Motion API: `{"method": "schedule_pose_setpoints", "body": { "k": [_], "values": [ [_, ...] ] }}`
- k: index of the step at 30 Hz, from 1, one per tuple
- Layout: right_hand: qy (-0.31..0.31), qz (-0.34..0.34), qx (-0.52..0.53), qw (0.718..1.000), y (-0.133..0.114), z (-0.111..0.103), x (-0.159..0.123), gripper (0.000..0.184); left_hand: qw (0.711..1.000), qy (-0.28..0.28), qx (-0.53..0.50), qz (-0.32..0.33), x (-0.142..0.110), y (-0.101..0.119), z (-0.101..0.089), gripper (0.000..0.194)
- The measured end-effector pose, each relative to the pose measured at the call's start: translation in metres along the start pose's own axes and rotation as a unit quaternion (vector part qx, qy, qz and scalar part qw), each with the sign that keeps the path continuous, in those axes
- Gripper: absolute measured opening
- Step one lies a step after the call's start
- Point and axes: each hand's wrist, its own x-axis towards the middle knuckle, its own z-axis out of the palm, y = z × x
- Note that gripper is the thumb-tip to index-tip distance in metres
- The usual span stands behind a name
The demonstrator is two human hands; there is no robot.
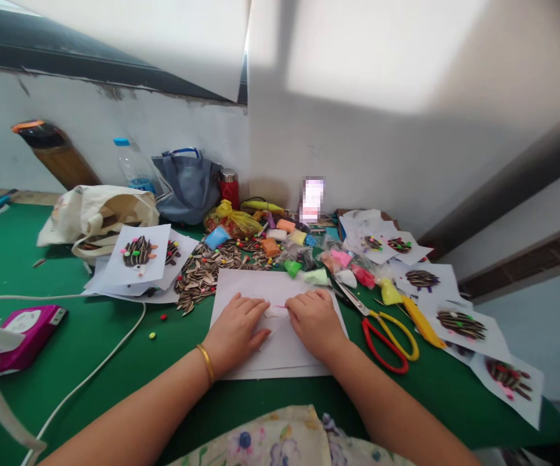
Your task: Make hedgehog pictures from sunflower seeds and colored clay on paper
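Resting left hand (238,331), loosely spread, on paper (246,285); curling right hand (315,323) by pink strip (279,306), not showing whether gripping.

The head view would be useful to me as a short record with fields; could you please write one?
Left hand: on the white paper, fingers toward the other hand; grip unclear
Left wrist: gold bracelet
Right hand: on the same paper, a thin pink bit by its fingertips
Beyond the paper: striped seeds, coloured packets
Right of the paper: scissors with red and yellow handles; seed pictures
Against the wall: red flask
Table: green
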Motion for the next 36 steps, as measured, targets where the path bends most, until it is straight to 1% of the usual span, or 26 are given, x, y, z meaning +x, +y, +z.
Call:
{"method": "schedule_pose_setpoints", "body": {
  "k": [5, 9, 12, 16, 18, 20, 21, 23, 26, 29, 30, 32, 34, 35, 36],
  "values": [
    [-0.031, 0.013, 0.026, 0.999, 0.002, 0.004, 0.002, 0.016, 1.0, 0.008, 0.024, 0.01, -0.001, 0.003, 0.004, 0.054],
    [-0.014, 0.027, 0.055, 0.998, 0.004, 0.008, 0.003, 0.016, 0.999, 0.001, 0.03, 0.027, -0.002, 0.007, 0.002, 0.051],
    [-0.001, 0.039, 0.084, 0.996, 0.008, 0.013, 0.006, 0.015, 0.998, -0.002, 0.003, 0.055, -0.004, 0.012, -0.001, 0.043],
    [0.006, 0.031, 0.137, 0.99, 0.012, 0.02, 0.012, 0.016, 0.991, -0.023, -0.076, 0.108, -0.004, 0.015, -0.006, 0.032],
    [0.027, 0.022, 0.166, 0.986, 0.013, 0.023, 0.014, 0.018, 0.988, -0.017, -0.089, 0.124, -0.002, 0.012, -0.007, 0.025],
    [0.062, 0.015, 0.191, 0.98, 0.015, 0.023, 0.014, 0.018, 0.99, -0.006, -0.076, 0.118, 0.001, 0.007, -0.008, 0.022],
    [0.077, 0.016, 0.201, 0.976, 0.017, 0.022, 0.014, 0.018, 0.992, -0.008, -0.066, 0.111, 0.002, 0.004, -0.008, 0.024],
    [0.091, 0.041, 0.229, 0.968, 0.02, 0.021, 0.011, 0.017, 0.993, -0.031, -0.052, 0.105, 0.003, -0.001, -0.007, 0.034],
    [0.072, 0.102, 0.296, 0.947, 0.028, 0.02, 0.007, 0.025, 0.994, -0.055, -0.031, 0.094, 0.002, -0.003, -0.004, 0.041],
    [0.041, 0.131, 0.371, 0.919, 0.033, 0.022, 0.006, 0.024, 0.997, -0.049, -0.003, 0.065, 0.001, 0.001, -0.004, 0.039],
    [0.024, 0.136, 0.403, 0.904, 0.034, 0.022, 0.006, 0.025, 0.997, -0.047, 0.006, 0.055, 0.001, 0.003, -0.004, 0.039],
    [-0.016, 0.138, 0.479, 0.867, 0.034, 0.024, 0.007, 0.032, 0.998, -0.047, 0.023, 0.038, 0.001, 0.006, -0.006, 0.038],
    [-0.037, 0.124, 0.542, 0.83, 0.032, 0.025, 0.007, 0.035, 0.998, -0.05, 0.035, 0.031, 0.002, 0.007, -0.006, 0.036],
    [-0.037, 0.114, 0.561, 0.819, 0.03, 0.025, 0.008, 0.035, 0.998, -0.051, 0.039, 0.029, 0.002, 0.008, -0.006, 0.035],
    [-0.032, 0.108, 0.568, 0.815, 0.028, 0.025, 0.008, 0.034, 0.997, -0.05, 0.044, 0.027, 0.002, 0.008, -0.006, 0.034]
  ]
}}
